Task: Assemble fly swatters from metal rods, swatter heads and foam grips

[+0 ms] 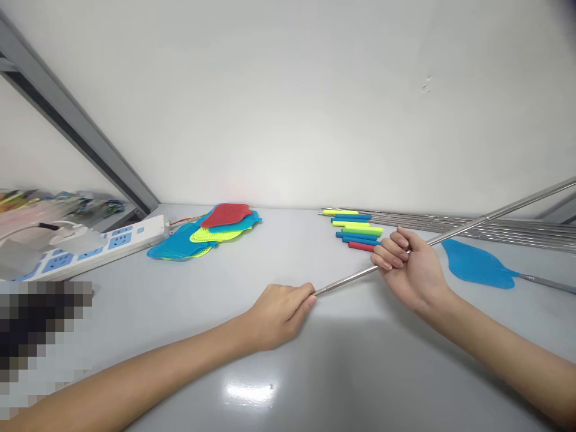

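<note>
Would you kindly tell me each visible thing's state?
Slim silver metal rod: extended, slanting
Left hand: closed on rod
Right hand: closed around rod
Red, blue and yellow plastic swatter heads: piled, overlapping
Lone blue plastic head: joined to metal shaft
White plastic power strip: plug apparently inserted
Short coloured tubes: lying side by side

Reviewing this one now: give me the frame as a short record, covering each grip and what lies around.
Left grip: closed around metal rod
Right grip: closed around same rod
Rod angle: slanting up rightward
Back left: pile of coloured paddles
Back right: coloured sleeves, thin rods
Right: blue paddle
Far left: power strip
</note>
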